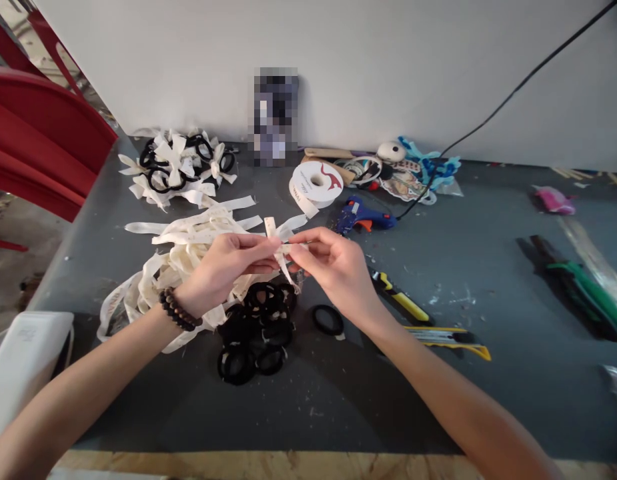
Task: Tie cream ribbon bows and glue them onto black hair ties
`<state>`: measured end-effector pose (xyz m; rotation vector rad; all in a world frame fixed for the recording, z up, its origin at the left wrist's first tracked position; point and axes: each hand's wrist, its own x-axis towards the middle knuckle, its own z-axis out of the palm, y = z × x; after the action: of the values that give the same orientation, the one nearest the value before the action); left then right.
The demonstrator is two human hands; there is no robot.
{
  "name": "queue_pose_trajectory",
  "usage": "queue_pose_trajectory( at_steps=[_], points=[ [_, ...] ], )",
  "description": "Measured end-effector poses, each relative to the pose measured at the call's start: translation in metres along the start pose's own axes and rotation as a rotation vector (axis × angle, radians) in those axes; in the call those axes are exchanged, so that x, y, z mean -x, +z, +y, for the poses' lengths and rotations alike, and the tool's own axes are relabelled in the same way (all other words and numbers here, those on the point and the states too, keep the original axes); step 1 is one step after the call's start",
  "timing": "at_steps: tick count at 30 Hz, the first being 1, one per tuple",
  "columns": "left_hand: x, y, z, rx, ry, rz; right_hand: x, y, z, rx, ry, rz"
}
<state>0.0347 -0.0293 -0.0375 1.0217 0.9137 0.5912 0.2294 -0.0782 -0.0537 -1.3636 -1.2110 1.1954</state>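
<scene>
Between my two hands is a white ribbon bow [282, 259], with one end sticking up and a tail hanging down. My left hand [243, 255] pinches its left side between thumb and fingers. From the right, my right hand [328, 257] grips the same ribbon, fingers curled. Under and behind my left hand lies a loose heap of cut white ribbon strips [198, 230]. Black hair ties [258, 327] are piled just below my hands, and a single black hair tie [327, 321] lies apart to the right.
Finished-looking white bows on black hair ties [175, 163] are heaped at the back left. A ribbon spool [315, 183] and a blue glue gun [365, 215] with a black cord lie beyond my hands. Yellow cutters [403, 298], green-handled pliers [585, 293] and a white box [31, 367] flank my arms.
</scene>
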Motion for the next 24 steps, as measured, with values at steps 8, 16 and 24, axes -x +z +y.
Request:
queue_pose_trajectory(
  at_steps=[8,16,24],
  points=[
    [0.0,0.004,0.001,-0.077,0.003,0.079,0.001,0.004,0.004,0.11,-0.125,0.025],
    [0.002,0.004,0.001,-0.223,0.038,0.125,-0.005,-0.001,0.001,0.023,-0.03,-0.029],
    [-0.004,-0.006,-0.002,-0.279,0.02,0.111,-0.004,0.0,0.013,0.285,-0.145,-0.062]
  ],
)
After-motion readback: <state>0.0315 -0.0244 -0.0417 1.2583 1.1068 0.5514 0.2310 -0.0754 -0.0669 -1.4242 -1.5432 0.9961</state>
